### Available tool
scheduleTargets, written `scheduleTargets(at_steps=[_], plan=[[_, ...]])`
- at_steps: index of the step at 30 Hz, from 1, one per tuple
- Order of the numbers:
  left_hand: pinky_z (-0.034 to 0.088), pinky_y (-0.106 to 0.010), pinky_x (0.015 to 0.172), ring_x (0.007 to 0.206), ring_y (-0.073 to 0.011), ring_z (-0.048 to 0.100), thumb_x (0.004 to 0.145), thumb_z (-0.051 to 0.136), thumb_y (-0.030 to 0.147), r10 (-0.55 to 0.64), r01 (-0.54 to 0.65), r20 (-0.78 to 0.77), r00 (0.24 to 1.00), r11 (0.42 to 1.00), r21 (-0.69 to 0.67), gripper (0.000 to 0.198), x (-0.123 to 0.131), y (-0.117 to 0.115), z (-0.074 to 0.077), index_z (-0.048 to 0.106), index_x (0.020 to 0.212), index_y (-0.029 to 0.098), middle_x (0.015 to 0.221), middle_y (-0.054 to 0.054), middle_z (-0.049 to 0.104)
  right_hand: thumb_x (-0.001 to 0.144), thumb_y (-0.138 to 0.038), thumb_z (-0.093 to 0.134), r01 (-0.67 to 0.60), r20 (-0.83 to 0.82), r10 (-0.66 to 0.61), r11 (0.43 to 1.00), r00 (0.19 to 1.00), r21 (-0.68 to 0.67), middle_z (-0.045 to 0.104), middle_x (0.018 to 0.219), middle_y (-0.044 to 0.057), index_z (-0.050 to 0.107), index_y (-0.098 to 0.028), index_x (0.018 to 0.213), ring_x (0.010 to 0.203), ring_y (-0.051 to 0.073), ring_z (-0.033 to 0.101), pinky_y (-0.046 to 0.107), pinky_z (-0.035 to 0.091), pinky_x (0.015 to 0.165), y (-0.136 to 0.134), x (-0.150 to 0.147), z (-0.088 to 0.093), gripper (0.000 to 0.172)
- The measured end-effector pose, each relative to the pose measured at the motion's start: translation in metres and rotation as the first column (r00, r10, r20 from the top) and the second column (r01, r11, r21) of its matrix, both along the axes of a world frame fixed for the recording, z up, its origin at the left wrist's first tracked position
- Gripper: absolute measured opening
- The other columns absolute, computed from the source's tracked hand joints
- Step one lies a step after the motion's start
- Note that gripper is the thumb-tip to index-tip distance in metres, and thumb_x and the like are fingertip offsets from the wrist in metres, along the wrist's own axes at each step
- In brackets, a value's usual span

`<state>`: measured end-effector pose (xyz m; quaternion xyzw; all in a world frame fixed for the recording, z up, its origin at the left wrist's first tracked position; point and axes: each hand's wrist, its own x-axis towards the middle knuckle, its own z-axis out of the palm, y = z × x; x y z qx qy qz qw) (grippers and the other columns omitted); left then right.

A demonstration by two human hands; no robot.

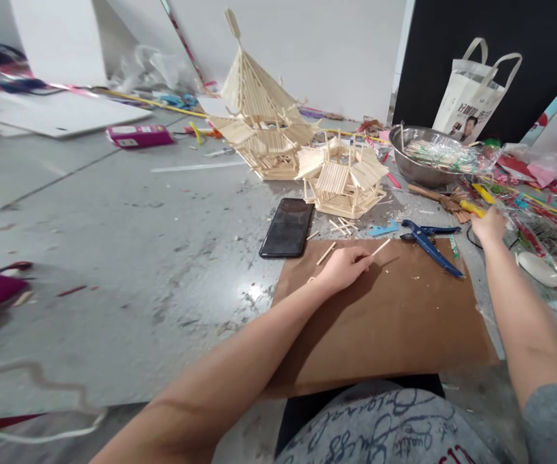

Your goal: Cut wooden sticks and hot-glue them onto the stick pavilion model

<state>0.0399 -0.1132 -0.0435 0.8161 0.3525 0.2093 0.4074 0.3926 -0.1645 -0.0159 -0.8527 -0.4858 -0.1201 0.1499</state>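
My left hand (343,267) rests on a brown cardboard sheet (394,322) and pinches a thin wooden stick (380,247) between its fingertips. My right hand (488,227) reaches to the right edge of the sheet, fingers curled over a yellow-handled tool (472,207). Blue pliers (428,241) lie between the two hands. Beyond them stand a small stick-built pavilion (343,180) and a taller stick-built pagoda (259,109).
A black phone (287,227) lies left of the sheet. A steel bowl (416,161) of wrapped sticks, a white bag (476,90) and a heap of plastic packets sit at the right. Loose sticks lie near the pavilion. A magenta box (139,136) lies far left.
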Motion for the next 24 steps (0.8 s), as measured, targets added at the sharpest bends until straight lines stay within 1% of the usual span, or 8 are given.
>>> scheduleTargets(at_steps=[4, 6, 9, 13, 17, 20, 22, 24], plan=[[0.038, -0.02, 0.047, 0.047, -0.0098, 0.052, 0.076, 0.047, 0.041, 0.019, -0.018, 0.036, 0.999, 0.999, -0.032, 0.029, 0.0, 0.001, -0.003, 0.061, 0.069, 0.016, 0.058, -0.001, 0.062, 0.075, -0.055, 0.045, -0.15, -0.029, 0.147, 0.98, 0.989, -0.128, 0.066, 0.087, 0.012, 0.065, -0.019, 0.077, 0.087, 0.025, 0.059, 0.035, 0.042, 0.073, -0.007, -0.051, 0.002, 0.042], [0.038, -0.02, 0.047, 0.047, -0.0094, 0.051, 0.076, 0.047, 0.041, 0.038, -0.035, 0.052, 0.998, 0.998, -0.054, 0.029, 0.0, 0.001, -0.004, 0.061, 0.07, 0.016, 0.058, 0.0, 0.061, 0.068, -0.066, 0.044, -0.187, -0.057, 0.179, 0.908, 0.982, -0.376, 0.066, 0.079, 0.011, 0.063, -0.02, 0.066, 0.078, 0.027, 0.059, 0.036, 0.041, 0.067, -0.011, -0.074, 0.001, 0.05], [0.038, -0.019, 0.046, 0.044, -0.0085, 0.05, 0.076, 0.048, 0.04, 0.076, -0.07, 0.066, 0.995, 0.993, -0.09, 0.027, 0.0, -0.001, -0.004, 0.06, 0.071, 0.016, 0.057, 0.001, 0.06, 0.064, -0.063, 0.051, -0.221, -0.127, 0.181, 0.805, 0.975, -0.551, 0.066, 0.079, 0.01, 0.06, -0.02, 0.068, 0.074, 0.025, 0.06, 0.032, 0.039, 0.057, -0.016, -0.091, -0.001, 0.044], [0.037, -0.019, 0.044, 0.042, -0.0075, 0.048, 0.076, 0.048, 0.039, 0.117, -0.1, 0.113, 0.987, 0.984, -0.146, 0.025, 0.001, -0.004, -0.003, 0.059, 0.074, 0.016, 0.057, 0.002, 0.059, 0.071, -0.049, 0.049, -0.224, -0.114, 0.193, 0.811, 0.974, -0.54, 0.066, 0.085, 0.009, 0.06, -0.02, 0.074, 0.077, 0.023, 0.061, 0.029, 0.037, 0.055, -0.019, -0.091, -0.003, 0.031], [0.037, -0.019, 0.045, 0.042, -0.0076, 0.047, 0.077, 0.048, 0.04, 0.141, -0.118, 0.174, 0.975, 0.984, -0.136, 0.026, 0.0, -0.006, -0.002, 0.058, 0.073, 0.016, 0.052, 0.003, 0.055, 0.075, -0.045, 0.043, -0.184, -0.114, 0.153, 0.914, 0.982, -0.362, 0.066, 0.084, 0.01, 0.059, -0.02, 0.088, 0.076, 0.025, 0.062, 0.032, 0.039, 0.058, -0.024, -0.093, 0.0, 0.033], [0.041, -0.021, 0.052, 0.048, -0.0093, 0.05, 0.078, 0.047, 0.039, 0.163, -0.159, 0.201, 0.966, 0.987, -0.039, 0.025, -0.002, -0.004, -0.003, 0.059, 0.073, 0.017, 0.05, 0.003, 0.052, 0.07, -0.046, 0.052, -0.18, -0.22, 0.177, 0.984, 0.959, 0.004, 0.065, 0.076, 0.008, 0.058, -0.02, 0.083, 0.073, 0.024, 0.061, 0.032, 0.042, 0.06, -0.029, -0.1, 0.007, 0.03], [0.045, -0.024, 0.066, 0.066, -0.0121, 0.058, 0.079, 0.046, 0.037, 0.15, -0.17, 0.273, 0.95, 0.984, 0.051, 0.024, -0.003, -0.001, -0.004, 0.059, 0.074, 0.017, 0.068, -0.002, 0.061, 0.067, -0.045, 0.057, -0.188, -0.396, 0.274, 0.952, 0.877, 0.242, 0.061, 0.061, 0.002, 0.054, -0.02, 0.074, 0.058, 0.018, 0.058, 0.029, 0.041, 0.054, -0.032, -0.105, 0.011, 0.026], [0.044, -0.028, 0.083, 0.091, -0.0152, 0.058, 0.08, 0.046, 0.035, 0.111, -0.162, 0.361, 0.926, 0.98, 0.113, 0.024, -0.003, 0.001, -0.004, 0.059, 0.075, 0.016, 0.099, -0.009, 0.061, 0.066, -0.043, 0.058, -0.175, -0.621, 0.411, 0.897, 0.668, 0.406, 0.05, 0.046, -0.004, 0.048, -0.021, 0.067, 0.041, 0.012, 0.047, 0.026, 0.037, 0.043, -0.034, -0.111, 0.012, 0.024]])
